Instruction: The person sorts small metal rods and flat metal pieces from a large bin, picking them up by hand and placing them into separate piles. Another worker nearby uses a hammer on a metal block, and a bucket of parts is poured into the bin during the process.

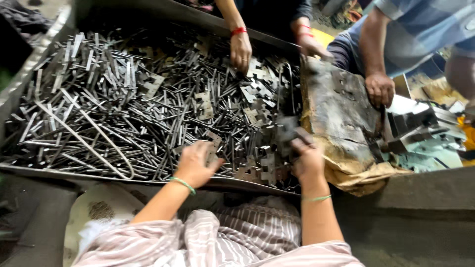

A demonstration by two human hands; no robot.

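reaching into the metal tray, the left hand spreads open on flat brackets while the right hand pinches one.

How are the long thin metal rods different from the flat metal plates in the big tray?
The rods are long, thin and straight, while the plates are short, flat and notched. The rods fill the tray's left side; the plates lie to the right, by the right hand. The left hand rests between them. Both are grey metal.

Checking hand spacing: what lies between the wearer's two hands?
In the head view, a heap of flat notched metal plates on thin metal rods fills the stretch between the left hand and right hand.
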